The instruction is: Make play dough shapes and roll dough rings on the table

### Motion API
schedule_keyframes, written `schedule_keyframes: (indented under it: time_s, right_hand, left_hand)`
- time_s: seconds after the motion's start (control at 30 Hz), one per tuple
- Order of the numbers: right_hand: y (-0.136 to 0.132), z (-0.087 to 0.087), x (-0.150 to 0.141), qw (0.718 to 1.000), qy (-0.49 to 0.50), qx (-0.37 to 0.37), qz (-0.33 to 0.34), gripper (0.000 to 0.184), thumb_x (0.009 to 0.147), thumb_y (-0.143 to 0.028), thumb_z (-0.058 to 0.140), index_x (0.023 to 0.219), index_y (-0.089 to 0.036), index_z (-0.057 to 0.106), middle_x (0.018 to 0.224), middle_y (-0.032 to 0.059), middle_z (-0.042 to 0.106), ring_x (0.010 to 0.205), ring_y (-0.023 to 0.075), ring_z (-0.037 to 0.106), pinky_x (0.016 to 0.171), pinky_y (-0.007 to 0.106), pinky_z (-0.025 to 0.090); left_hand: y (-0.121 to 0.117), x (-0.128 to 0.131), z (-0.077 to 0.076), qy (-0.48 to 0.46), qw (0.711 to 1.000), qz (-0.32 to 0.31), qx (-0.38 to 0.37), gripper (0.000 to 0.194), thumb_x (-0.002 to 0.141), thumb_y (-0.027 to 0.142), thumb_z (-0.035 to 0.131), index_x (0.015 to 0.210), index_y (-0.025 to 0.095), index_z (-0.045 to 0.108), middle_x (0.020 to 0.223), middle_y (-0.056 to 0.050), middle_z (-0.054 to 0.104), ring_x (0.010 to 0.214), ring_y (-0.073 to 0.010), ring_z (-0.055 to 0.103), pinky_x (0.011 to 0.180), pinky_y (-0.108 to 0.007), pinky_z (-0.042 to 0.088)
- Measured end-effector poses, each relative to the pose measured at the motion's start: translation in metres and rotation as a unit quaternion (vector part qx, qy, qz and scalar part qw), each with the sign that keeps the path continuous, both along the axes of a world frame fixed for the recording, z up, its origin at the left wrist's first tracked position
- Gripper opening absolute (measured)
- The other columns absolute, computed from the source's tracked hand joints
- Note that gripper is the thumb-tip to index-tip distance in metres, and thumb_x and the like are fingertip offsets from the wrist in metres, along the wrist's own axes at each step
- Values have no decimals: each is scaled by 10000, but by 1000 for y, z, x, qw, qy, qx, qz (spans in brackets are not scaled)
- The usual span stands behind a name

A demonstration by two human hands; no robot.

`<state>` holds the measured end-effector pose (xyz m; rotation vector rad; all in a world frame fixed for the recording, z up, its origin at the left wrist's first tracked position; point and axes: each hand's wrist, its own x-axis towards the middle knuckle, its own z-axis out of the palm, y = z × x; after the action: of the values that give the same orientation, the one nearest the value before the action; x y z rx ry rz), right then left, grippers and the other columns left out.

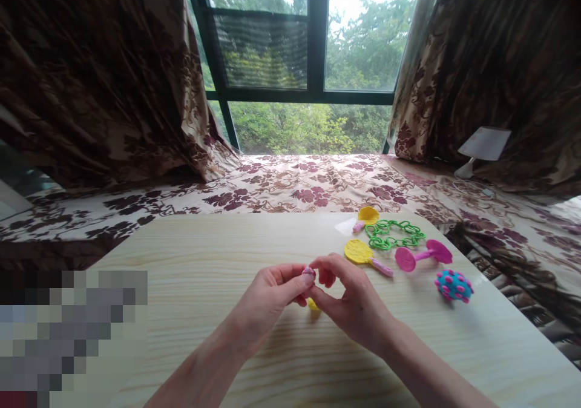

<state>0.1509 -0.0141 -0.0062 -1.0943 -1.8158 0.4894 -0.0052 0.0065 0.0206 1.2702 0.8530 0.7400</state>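
My left hand [276, 287] pinches a small pink piece of modelling clay [308, 270] between thumb and fingers, over the middle of the table. From the other side my right hand [349, 293] curls in, its index finger and thumb closed at the same piece. Most of the pink clay is hidden by the fingertips. Just beneath the hands shows a small yellow piece of clay [314, 307], partly covered by fingers; whether it is joined to the pink one I cannot tell.
Right of my hands lie a yellow racket shape with pink handle [358, 252], a similar yellow-and-pink one [368, 215], a green chain [394, 235], a pink dumbbell shape [424, 255] and a blue ball with pink dots [454, 286]. The pale wooden table [195, 263] has its edge at right.
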Motion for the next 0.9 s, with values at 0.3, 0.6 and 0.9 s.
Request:
schedule_keyframes:
  time_s: [0.3,0.6,0.9]
  right_hand:
    - [2,-4,3,999,-13,22,37,333,775,-209,572,1105,-222,527,845,21,534,767,129,522,684,258,443]
    - [-9,10,31,991,-133,-3,-33,174,869,-223,426,844,-200,596,752,21,555,671,127,512,631,257,412]
    - [-79,-5,41,970,-239,-49,11,169,851,-168,415,837,-210,579,851,55,540,787,167,499,699,303,415]
  left_hand:
    - [0,1,-5,5,1000,-7,12,267,812,347,478,901,171,657,782,-25,625,705,-111,493,671,-245,399]
    - [-11,6,-19,248,917,10,312,216,779,314,495,925,223,626,909,-34,573,832,-159,534,773,-281,415]
    - [-33,-38,-21,397,821,38,408,228,799,167,395,877,241,597,853,-32,567,847,-177,523,749,-305,422]
